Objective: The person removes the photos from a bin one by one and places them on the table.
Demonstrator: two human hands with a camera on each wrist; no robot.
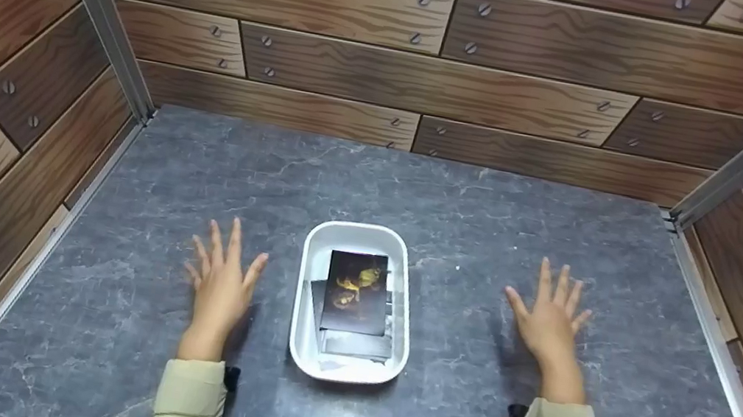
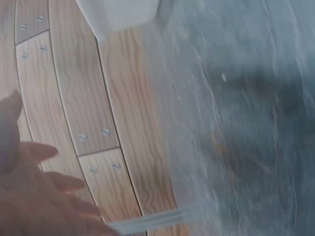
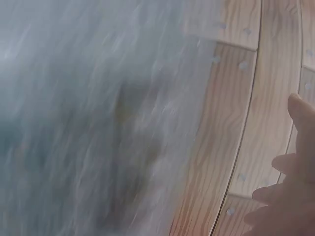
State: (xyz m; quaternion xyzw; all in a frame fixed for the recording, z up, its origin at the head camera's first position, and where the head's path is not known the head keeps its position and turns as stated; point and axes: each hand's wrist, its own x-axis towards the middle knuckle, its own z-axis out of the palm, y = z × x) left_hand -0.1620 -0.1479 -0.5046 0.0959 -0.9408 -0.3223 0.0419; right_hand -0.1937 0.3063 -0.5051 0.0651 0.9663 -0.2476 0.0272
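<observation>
Beside the tray (image 1: pixel 405 296) — both hands (image 1: pixel 222 282) spread flat.

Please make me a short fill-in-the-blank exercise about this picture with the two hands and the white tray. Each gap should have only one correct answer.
1. The white tray stands on the grey table between the two ____.
2. The top card lies ____ the tray.
3. The left hand and the right hand have their fingers spread and hold ____.
4. The walls around the table look like ____ planks.

Missing words: hands; inside; nothing; wooden
</observation>
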